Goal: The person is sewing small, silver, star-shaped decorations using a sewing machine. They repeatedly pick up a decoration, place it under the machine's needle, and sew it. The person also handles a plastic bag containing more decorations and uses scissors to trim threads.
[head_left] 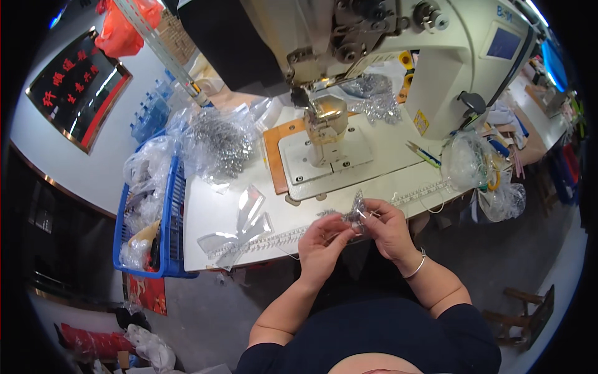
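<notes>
Over the front edge of the sewing table, both hands are close together around a small clear, silvery glittery piece (357, 209). My right hand (391, 232), with a bangle on its wrist, pinches it between thumb and fingers. The bent fingers of my left hand (321, 247) meet its lower left side, thumb and fingertips pressed together on it. A pale thread seems to run beside the left fingers. Behind the hands stands a white industrial sewing machine (430, 93), its needle area over a metal plate (299, 163). More glittery material lies just beyond the left fingers.
Clear strips (249, 218) lie on the table at the left, across a printed ruler (289, 235). Bagged silvery pieces (224, 140) sit behind them. A blue basket (167, 265) hangs by the left edge. Thread snips (425, 154) and a clear bag (464, 162) are at the right.
</notes>
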`<action>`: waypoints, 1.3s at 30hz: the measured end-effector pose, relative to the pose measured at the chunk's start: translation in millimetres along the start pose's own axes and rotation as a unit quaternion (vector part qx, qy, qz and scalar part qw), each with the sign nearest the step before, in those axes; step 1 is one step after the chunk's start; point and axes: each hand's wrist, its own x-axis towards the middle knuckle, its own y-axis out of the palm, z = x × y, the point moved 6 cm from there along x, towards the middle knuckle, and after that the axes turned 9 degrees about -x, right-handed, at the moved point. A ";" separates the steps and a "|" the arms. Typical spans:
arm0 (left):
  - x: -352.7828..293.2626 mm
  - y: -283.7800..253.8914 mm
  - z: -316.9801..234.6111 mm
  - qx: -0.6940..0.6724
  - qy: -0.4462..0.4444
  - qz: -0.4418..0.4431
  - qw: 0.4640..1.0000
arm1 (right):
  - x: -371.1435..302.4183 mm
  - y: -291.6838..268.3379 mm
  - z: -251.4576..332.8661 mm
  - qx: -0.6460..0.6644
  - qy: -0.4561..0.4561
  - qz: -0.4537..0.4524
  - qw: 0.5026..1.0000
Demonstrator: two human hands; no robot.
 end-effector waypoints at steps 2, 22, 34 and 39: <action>0.6 -2.2 -2.3 -0.005 -0.018 -0.037 0.999 | -1.9 -0.9 -3.8 0.025 0.005 -0.004 1.000; 8.5 -2.2 -1.8 0.097 -0.032 -0.038 0.994 | -3.2 -6.1 -15.0 0.084 0.025 -0.025 0.996; 9.1 -0.2 3.7 -0.008 -0.088 0.019 0.996 | 9.4 -12.6 -25.3 0.035 -0.046 -0.094 0.994; 9.9 -1.9 -0.1 0.015 -0.052 -0.004 0.999 | 10.4 -8.1 -30.8 0.097 0.008 -0.072 0.993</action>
